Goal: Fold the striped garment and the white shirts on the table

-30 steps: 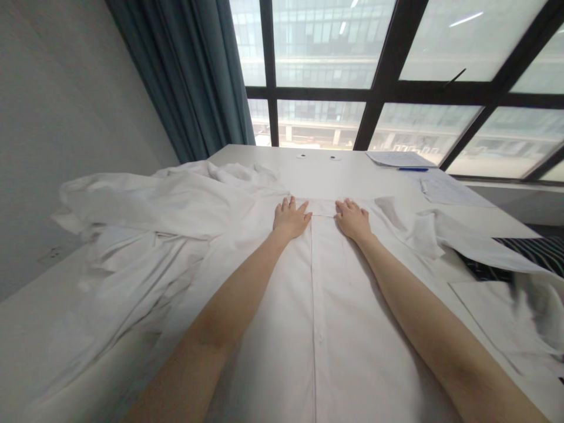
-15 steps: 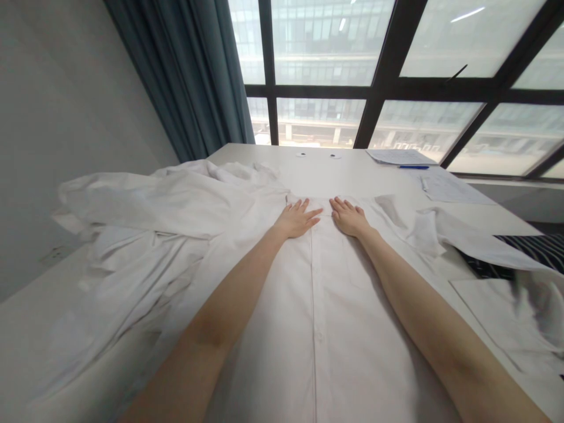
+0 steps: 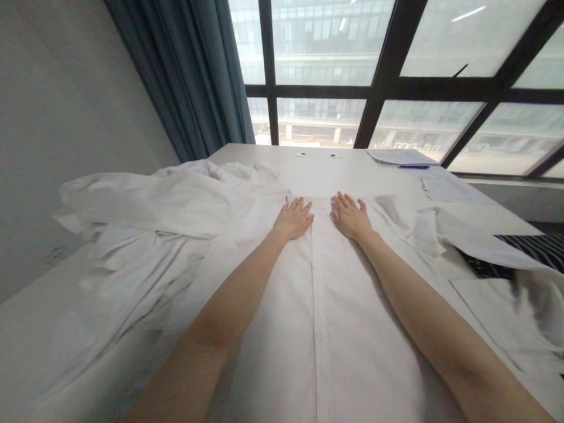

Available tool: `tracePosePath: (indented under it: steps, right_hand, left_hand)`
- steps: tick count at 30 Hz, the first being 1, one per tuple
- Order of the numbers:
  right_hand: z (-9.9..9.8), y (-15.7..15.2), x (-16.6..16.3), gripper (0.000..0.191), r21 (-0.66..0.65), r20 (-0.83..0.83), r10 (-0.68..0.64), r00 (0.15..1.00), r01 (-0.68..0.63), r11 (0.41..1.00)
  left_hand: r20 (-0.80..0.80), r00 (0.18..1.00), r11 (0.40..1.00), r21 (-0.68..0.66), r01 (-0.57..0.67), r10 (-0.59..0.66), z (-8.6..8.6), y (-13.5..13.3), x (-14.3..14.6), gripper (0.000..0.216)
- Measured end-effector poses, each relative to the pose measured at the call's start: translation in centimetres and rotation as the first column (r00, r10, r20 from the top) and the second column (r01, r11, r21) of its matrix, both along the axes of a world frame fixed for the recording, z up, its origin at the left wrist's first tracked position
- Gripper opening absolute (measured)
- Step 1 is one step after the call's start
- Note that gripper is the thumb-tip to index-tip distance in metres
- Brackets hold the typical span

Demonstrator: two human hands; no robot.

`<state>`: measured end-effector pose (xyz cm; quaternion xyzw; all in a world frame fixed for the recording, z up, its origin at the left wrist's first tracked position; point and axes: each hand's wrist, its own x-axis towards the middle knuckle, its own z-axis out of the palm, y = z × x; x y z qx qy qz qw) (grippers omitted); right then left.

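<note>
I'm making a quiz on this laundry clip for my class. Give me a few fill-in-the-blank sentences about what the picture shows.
1. Both hands, the left hand and the right hand, lie ____ on the white shirt.
2. The shirt's button placket runs ____ the two hands.
3. The curtain beside the window is dark ____.
4. A ____ pen lies by the papers.

Missing words: flat; between; blue; blue

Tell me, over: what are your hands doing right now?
Left hand and right hand open, flat on white button-front cotton shirt. Crumpled white garment pile lies left, touching it.
</note>
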<state>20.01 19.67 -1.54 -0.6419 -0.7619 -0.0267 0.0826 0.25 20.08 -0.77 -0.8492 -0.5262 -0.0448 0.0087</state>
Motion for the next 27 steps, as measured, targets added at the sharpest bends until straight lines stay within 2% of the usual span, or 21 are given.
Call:
tracePosePath:
  steps: [3,10,14,21,27]
  right_hand:
    - [0.1,0.4,0.0,0.058,-0.102,0.004,0.121,0.993,-0.120,0.988]
    - [-0.1,1.0,0.2,0.068,-0.197,-0.002,0.111,0.994,-0.109,0.974]
    - [0.1,0.6,0.9,0.071,-0.220,0.000,0.109,0.994,-0.106,0.970]
    - [0.0,-0.5,2.4,0.071,-0.190,-0.007,0.065,0.998,-0.065,0.980]
    - [-0.3,-0.7,2.8,0.062,-0.092,-0.021,-0.034,0.999,0.032,0.995]
  left_hand:
    - [-0.005,0.999,0.999,-0.016,0.040,-0.040,0.0,0.0,0.0,0.057]
    - [-0.012,0.998,0.994,-0.086,0.060,-0.061,0.0,0.4,0.0,0.061]
    - [-0.020,0.998,0.989,-0.137,0.049,-0.052,0.4,0.5,-1.1,0.066]
    - [-0.020,1.000,0.991,-0.133,-0.003,0.001,0.6,0.2,-4.3,0.065]
    - [0.006,1.000,0.998,-0.061,-0.012,0.012,0.0,0.0,-4.5,0.063]
